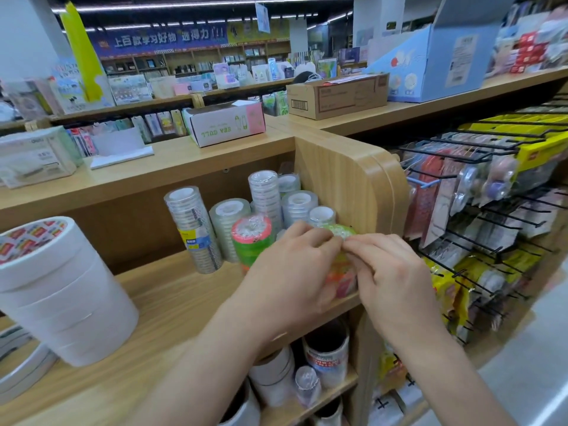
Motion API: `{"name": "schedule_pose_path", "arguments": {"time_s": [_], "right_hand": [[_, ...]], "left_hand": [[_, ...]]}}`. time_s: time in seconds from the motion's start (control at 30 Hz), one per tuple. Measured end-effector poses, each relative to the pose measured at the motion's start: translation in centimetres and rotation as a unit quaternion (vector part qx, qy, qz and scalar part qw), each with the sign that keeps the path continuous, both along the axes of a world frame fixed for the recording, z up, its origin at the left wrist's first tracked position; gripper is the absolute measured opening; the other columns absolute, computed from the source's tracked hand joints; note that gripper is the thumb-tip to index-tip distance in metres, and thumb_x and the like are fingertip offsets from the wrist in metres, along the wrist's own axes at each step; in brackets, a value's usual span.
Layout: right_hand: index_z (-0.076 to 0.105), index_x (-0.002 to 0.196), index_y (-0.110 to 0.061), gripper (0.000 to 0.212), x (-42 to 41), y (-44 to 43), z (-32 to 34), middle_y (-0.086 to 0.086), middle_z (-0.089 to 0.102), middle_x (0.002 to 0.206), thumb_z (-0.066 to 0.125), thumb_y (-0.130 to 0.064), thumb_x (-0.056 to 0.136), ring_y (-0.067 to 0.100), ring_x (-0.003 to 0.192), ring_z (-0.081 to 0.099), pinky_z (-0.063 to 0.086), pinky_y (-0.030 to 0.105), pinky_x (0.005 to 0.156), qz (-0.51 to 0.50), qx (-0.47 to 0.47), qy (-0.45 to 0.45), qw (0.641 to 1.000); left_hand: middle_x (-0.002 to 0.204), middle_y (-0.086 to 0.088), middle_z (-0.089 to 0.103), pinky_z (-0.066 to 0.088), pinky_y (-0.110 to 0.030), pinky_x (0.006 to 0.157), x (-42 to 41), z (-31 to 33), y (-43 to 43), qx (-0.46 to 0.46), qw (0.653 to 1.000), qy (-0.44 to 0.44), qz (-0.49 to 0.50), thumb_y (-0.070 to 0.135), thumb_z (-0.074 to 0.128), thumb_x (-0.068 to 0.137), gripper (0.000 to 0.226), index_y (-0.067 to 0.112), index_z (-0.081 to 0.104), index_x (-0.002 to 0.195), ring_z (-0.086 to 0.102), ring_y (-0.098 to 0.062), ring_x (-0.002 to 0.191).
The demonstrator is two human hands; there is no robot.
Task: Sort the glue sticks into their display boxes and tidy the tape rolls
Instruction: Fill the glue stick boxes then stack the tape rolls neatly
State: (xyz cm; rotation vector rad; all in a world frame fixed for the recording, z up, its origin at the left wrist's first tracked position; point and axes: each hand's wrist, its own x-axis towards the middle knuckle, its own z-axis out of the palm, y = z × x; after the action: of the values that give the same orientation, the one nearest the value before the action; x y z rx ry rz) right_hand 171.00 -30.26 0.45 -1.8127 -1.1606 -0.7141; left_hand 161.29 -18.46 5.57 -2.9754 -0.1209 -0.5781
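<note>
Both hands meet on a shrink-wrapped stack of colourful tape rolls (341,272) standing at the right end of the wooden shelf (159,302), against the side panel. My left hand (292,265) curls round its left side and top. My right hand (390,272) pinches its wrap at the top right. A second colourful stack, pink and green (250,241), stands just left of it. Behind are several stacks of clear tape rolls (193,229). A tall stack of white tape rolls (58,290) stands at the shelf's left. No glue sticks show.
The wooden side panel (347,186) closes the shelf on the right. Past it, black wire hooks (491,216) carry hanging packets. More tape rolls (325,355) sit on the shelf below. Cardboard boxes (335,96) and a white carton (227,123) rest on the upper ledge.
</note>
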Motion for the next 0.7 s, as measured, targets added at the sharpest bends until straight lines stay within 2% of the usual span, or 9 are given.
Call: {"name": "schedule_pose_path", "arguments": {"time_s": [0.07, 0.13, 0.27, 0.37, 0.47, 0.53, 0.6, 0.67, 0.7], "right_hand": [[0.071, 0.103, -0.012, 0.021, -0.3, -0.2, -0.3, -0.007, 0.066, 0.091, 0.069, -0.003, 0.084, 0.019, 0.081, 0.063, 0.052, 0.029, 0.076, 0.008, 0.037, 0.068, 0.997], [0.069, 0.108, -0.012, 0.027, -0.5, -0.3, -0.6, -0.005, 0.066, 0.100, 0.070, -0.003, 0.084, 0.014, 0.086, 0.064, 0.054, 0.031, 0.078, 0.014, 0.061, 0.101, 0.993], [0.064, 0.118, -0.010, 0.029, -1.5, -0.8, -2.0, -0.001, 0.064, 0.111, 0.062, -0.008, 0.089, 0.012, 0.093, 0.064, 0.050, 0.024, 0.085, -0.003, 0.083, 0.138, 0.987], [0.056, 0.127, -0.021, 0.042, -2.9, -1.5, -3.9, -0.009, 0.054, 0.107, 0.060, -0.037, 0.088, 0.007, 0.086, 0.062, 0.054, 0.030, 0.076, -0.031, 0.065, 0.238, 0.969], [0.041, 0.133, -0.042, 0.069, -3.6, -1.5, -5.8, -0.015, 0.050, 0.108, 0.058, -0.069, 0.072, 0.005, 0.091, 0.063, 0.056, 0.037, 0.078, 0.001, -0.012, 0.377, 0.926], [0.038, 0.132, -0.049, 0.073, -3.7, -1.2, -6.6, -0.007, 0.056, 0.115, 0.071, -0.062, 0.068, 0.011, 0.094, 0.067, 0.057, 0.036, 0.079, 0.070, 0.026, 0.455, 0.888], [0.045, 0.127, -0.047, 0.064, -4.0, -1.3, -6.6, -0.003, 0.063, 0.114, 0.080, -0.033, 0.075, 0.012, 0.095, 0.069, 0.058, 0.028, 0.077, 0.135, 0.101, 0.496, 0.852], [0.051, 0.125, -0.037, 0.061, -4.4, -1.7, -6.3, -0.008, 0.068, 0.109, 0.076, -0.009, 0.078, 0.012, 0.098, 0.069, 0.055, 0.021, 0.078, 0.180, 0.163, 0.509, 0.826], [0.051, 0.127, -0.033, 0.060, -4.5, -2.2, -6.1, -0.011, 0.068, 0.112, 0.075, -0.007, 0.079, 0.012, 0.101, 0.069, 0.054, 0.019, 0.080, 0.191, 0.180, 0.505, 0.822]], "left_hand": [[0.101, 0.001, 0.068, 0.053, -0.032, 0.071, 0.0, -1.1, -0.3, 0.024, 0.998, -0.060, 0.013, 0.046, 0.041, 0.078, 0.051, 0.014, 0.069, 0.106, 0.058, -0.023, 0.090], [0.092, 0.000, 0.068, 0.053, -0.035, 0.067, 0.6, -1.7, -0.3, 0.049, 0.993, -0.103, 0.015, 0.043, 0.045, 0.082, 0.042, 0.013, 0.071, 0.096, 0.059, -0.024, 0.083], [0.089, 0.001, 0.067, 0.052, -0.038, 0.063, 1.2, -2.2, 0.2, 0.042, 0.992, -0.116, 0.018, 0.035, 0.053, 0.086, 0.027, 0.015, 0.070, 0.090, 0.057, -0.023, 0.083], [0.095, 0.003, 0.069, 0.053, -0.038, 0.066, 0.8, -2.2, 0.1, 0.018, 0.992, -0.124, -0.003, 0.035, 0.052, 0.088, 0.029, 0.015, 0.071, 0.095, 0.056, -0.022, 0.086], [0.097, 0.004, 0.069, 0.050, -0.036, 0.070, 0.1, -2.1, -0.2, 0.014, 0.991, -0.130, -0.029, 0.033, 0.049, 0.091, 0.029, 0.015, 0.071, 0.095, 0.054, -0.022, 0.086], [0.095, 0.004, 0.069, 0.047, -0.034, 0.072, -0.4, -2.1, -0.6, 0.007, 0.988, -0.148, -0.042, 0.032, 0.048, 0.093, 0.029, 0.014, 0.070, 0.093, 0.055, -0.023, 0.084], [0.095, 0.003, 0.070, 0.044, -0.032, 0.073, -0.8, -2.1, -0.9, -0.021, 0.983, -0.173, -0.055, 0.031, 0.049, 0.093, 0.029, 0.012, 0.071, 0.094, 0.056, -0.023, 0.082], [0.096, 0.003, 0.071, 0.044, -0.030, 0.074, -1.1, -2.2, -1.2, -0.053, 0.977, -0.196, -0.060, 0.031, 0.049, 0.093, 0.029, 0.012, 0.072, 0.095, 0.058, -0.023, 0.081], [0.096, 0.004, 0.071, 0.044, -0.030, 0.074, -1.3, -2.3, -1.4, -0.075, 0.974, -0.208, -0.059, 0.031, 0.050, 0.092, 0.029, 0.013, 0.072, 0.096, 0.059, -0.022, 0.081]]}}
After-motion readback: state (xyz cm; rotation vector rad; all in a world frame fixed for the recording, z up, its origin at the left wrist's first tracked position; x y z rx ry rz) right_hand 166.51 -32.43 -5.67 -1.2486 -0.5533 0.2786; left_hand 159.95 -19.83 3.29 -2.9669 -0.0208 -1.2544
